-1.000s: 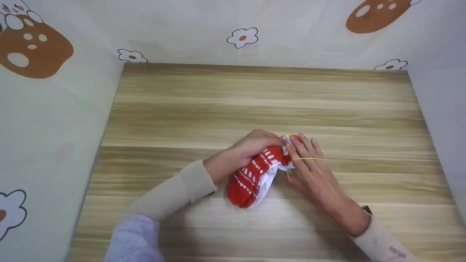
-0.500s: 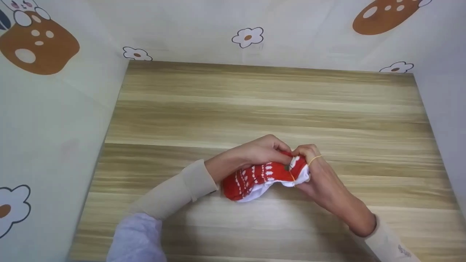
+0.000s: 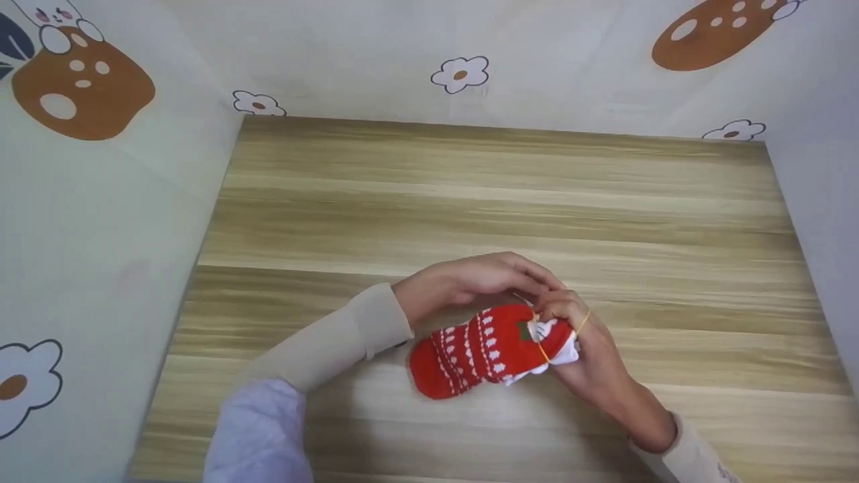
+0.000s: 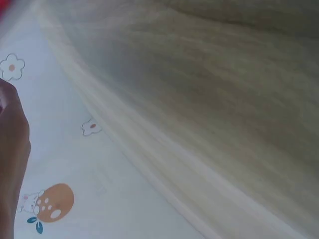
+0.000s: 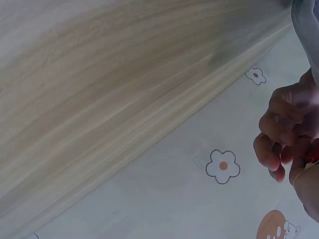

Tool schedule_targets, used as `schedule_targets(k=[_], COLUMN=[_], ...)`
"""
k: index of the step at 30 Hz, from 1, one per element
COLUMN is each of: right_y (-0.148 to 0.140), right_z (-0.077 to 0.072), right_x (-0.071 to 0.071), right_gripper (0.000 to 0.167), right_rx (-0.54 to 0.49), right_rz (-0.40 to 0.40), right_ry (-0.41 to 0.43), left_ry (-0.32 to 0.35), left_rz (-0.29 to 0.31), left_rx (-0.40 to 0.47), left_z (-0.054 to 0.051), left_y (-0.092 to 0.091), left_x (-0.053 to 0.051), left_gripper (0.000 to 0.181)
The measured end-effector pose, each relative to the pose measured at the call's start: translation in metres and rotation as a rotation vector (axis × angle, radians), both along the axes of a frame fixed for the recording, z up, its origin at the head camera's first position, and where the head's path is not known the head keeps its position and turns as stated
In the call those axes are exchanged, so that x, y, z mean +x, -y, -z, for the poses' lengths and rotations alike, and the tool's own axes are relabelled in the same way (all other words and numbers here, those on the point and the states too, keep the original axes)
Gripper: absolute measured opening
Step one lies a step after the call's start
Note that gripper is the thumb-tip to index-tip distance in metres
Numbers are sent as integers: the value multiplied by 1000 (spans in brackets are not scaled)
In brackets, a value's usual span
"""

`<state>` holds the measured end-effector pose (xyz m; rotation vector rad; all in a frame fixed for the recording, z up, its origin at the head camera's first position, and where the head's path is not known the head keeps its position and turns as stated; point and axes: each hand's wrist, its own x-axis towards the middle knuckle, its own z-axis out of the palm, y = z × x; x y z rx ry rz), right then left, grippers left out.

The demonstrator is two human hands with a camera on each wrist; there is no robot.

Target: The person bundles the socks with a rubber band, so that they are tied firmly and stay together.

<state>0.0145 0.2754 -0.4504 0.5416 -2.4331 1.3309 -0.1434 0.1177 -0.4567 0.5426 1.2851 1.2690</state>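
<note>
A red sock bundle [image 3: 470,349] with white patterns and a white underside shows in the head view. My right hand [image 3: 590,355] grips its cuff end from the right; part of the cuff lies hidden in the fingers. A thin yellow rubber band [image 3: 542,349] crosses the cuff, and a yellow loop [image 3: 582,322] runs over the right fingers. Above the bundle is my left hand [image 3: 490,278], its loosely bent fingers reaching to the right knuckles. In the right wrist view the left fingers [image 5: 276,132] hang loosely curled, with a little red cloth [image 5: 313,155] beside them.
The wood-grain table [image 3: 470,188] runs beneath both arms. Pale walls [image 3: 349,60] with flower and brown mushroom-like prints stand along its back and sides. The left wrist view shows mostly table and wall.
The right hand has gone from straight fingers to gripping the cuff. The left hand has let go of the socks and lifted off. The bundle has turned its patterned face up.
</note>
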Motion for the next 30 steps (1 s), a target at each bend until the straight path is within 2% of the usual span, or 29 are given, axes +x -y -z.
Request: schedule_targets(k=[4, 7, 10, 14, 17, 21, 25, 30], right_y=[2, 4, 4, 4, 5, 6, 2, -2], right_z=[-1, -3, -6, -8, -10, -15, -18, -17], right_x=[2, 4, 5, 5, 5, 6, 7, 6], right_gripper=[53, 55, 54, 52, 50, 46, 45, 44], right_rx=[-82, -130, -154, -165, -152, -70, -2, 20], right_rz=[-14, -49, -98, -206, -298, -361, -369, -377], right_ry=[44, 74, 99, 105, 101, 82, 79, 112], left_ry=[63, 93, 77, 28, -53, -216, -367, -468], left_rz=[52, 89, 160, 300, 416, 535, 588, 595], left_rx=[32, 83, 128, 178, 208, 236, 262, 256], left_z=[8, 9, 5, -8, -22, -38, -51, -54], left_y=[-7, -11, -16, -21, -24, -28, -27, -24], left_x=[-1, -3, -7, -16, -22, -23, -21, -16], left_gripper=[32, 34, 35, 33, 28, 18, 12, 16])
